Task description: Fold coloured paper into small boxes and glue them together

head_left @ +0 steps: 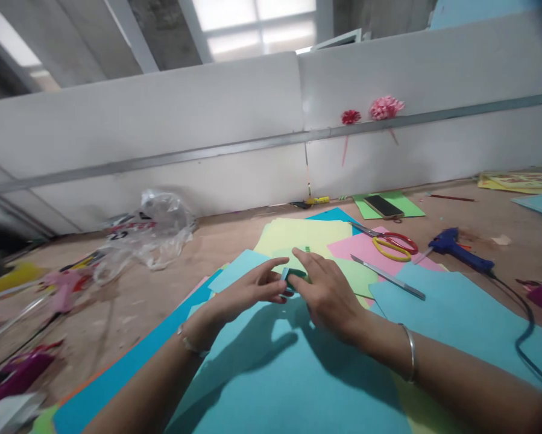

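My left hand [258, 283] and my right hand [327, 292] meet over a large light blue paper sheet [293, 374]. Between them is a small curled green paper strip [294, 276], pale on its left edge. The fingers of my left hand close on its left end. My right hand grips the other side with thumb and fingers, index raised above it; part of the strip is hidden behind these fingers. Right of my hands lie a craft knife [390, 278] and scissors [395, 246] with red and yellow handles. Pale yellow sheets [293, 232] lie behind.
A blue glue gun [463, 250] with a cord rests at the right. A phone [383, 206] lies on green paper [413, 208]. At the left are a plastic bag [162, 226] and a pink glue gun [65, 286]. Two paper flowers [387, 107] hang on the white partition [207, 108].
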Demonstrator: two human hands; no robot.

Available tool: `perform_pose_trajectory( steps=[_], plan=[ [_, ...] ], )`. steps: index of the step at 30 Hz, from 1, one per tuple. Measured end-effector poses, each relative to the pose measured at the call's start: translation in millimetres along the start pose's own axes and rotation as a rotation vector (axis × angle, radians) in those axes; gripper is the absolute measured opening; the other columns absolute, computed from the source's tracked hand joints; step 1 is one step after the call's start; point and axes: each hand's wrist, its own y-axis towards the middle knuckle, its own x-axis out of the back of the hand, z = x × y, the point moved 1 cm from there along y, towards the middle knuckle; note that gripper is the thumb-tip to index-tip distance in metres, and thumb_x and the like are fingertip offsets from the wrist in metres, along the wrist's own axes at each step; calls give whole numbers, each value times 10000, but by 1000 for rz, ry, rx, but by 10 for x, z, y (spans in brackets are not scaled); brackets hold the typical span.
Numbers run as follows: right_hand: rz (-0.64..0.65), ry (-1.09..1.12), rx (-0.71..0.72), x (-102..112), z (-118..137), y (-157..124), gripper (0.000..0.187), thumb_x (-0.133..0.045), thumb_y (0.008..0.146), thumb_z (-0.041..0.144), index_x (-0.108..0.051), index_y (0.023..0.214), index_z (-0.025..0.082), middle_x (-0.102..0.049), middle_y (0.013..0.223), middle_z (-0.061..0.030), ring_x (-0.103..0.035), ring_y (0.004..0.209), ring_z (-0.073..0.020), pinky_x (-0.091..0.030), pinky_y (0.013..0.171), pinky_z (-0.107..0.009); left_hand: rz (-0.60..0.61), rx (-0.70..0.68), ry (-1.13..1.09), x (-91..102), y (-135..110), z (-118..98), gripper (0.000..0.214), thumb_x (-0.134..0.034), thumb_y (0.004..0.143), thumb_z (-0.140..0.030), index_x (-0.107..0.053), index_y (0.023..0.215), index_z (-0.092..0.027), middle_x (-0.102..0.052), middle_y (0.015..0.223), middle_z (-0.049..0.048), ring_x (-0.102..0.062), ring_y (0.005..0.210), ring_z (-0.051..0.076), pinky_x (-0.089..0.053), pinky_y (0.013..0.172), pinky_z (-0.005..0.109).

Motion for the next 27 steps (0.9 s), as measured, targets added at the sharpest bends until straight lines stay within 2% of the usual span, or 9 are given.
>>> perform_pose_trajectory(
  steps=[2, 5, 9, 13, 17, 21, 23, 25, 27],
  plan=[
    [-26, 52, 34, -43, 2, -26, 349, -439, 857, 45, -655, 1125, 96, -552, 1304, -244, -533, 1142, -313, -525, 818, -447, -20, 113, -255, -1, -53, 79, 619, -677, 837, -509, -507, 1337, -185, -647, 1137, 118, -666, 920, 197, -516, 880, 373],
    [-46, 119, 113, -98, 37, -73, 509, -404, 833, 9, -509, 1329, 54, -534, 1291, -255, -519, 1165, -312, -528, 868, -468, -59, 143, -493, -69, -135, 224, 489, -758, 789, -454, -630, 1144, -142, -672, 1061, 99, -669, 838, 163, -531, 843, 331],
    [-65, 228, 163, -159, 59, -131, 689, -387, 808, -29, -290, 1479, 98, -464, 1350, -241, -456, 1266, -316, -510, 955, -503, -113, 92, -610, -127, -214, 367, 478, -832, 728, -346, -649, 1126, -154, -689, 942, 69, -670, 774, 157, -531, 766, 302],
    [-52, 304, 137, -223, 38, -179, 790, -390, 788, -46, -176, 1521, 153, -404, 1395, -240, -422, 1310, -329, -506, 971, -540, -57, -8, -648, -130, -247, 406, 473, -873, 666, -263, -688, 1079, -128, -676, 1034, 102, -648, 896, 184, -512, 860, 320],
    [0, 375, 115, -269, 42, -227, 784, -420, 796, -15, -175, 1520, 161, -383, 1426, -234, -406, 1336, -331, -498, 993, -536, -17, -38, -614, -117, -267, 427, 511, -883, 634, -235, -685, 1100, -167, -641, 1130, 100, -610, 984, 203, -502, 876, 329],
    [-6, 419, 47, -306, 46, -258, 788, -531, 814, 77, -191, 1517, 185, -458, 1392, -215, -462, 1296, -331, -493, 993, -537, -134, -83, -575, -57, -281, 464, 559, -881, 633, -219, -654, 1144, -205, -631, 1123, 66, -610, 983, 198, -489, 886, 346],
    [7, 469, -44, -327, 23, -267, 833, -613, 788, 138, -209, 1514, 201, -496, 1379, -201, -494, 1275, -337, -487, 990, -548, -185, -102, -584, -25, -281, 475, 552, -881, 634, -219, -654, 1137, -206, -639, 1078, 51, -616, 949, 185, -488, 882, 340],
    [75, 557, -173, -345, -13, -271, 868, -679, 752, 187, -248, 1506, 206, -546, 1349, -185, -536, 1241, -332, -493, 978, -541, -216, -117, -618, -4, -277, 476, 538, -886, 625, -217, -664, 1114, -209, -641, 1046, 37, -618, 919, 173, -492, 866, 323],
    [160, 658, -293, -350, -45, -264, 817, -700, 732, 198, -345, 1468, 206, -596, 1309, -162, -574, 1206, -314, -495, 981, -523, -235, -124, -661, 6, -268, 472, 530, -893, 606, -209, -674, 1089, -213, -641, 1047, 28, -619, 915, 168, -496, 855, 309]
  ],
)
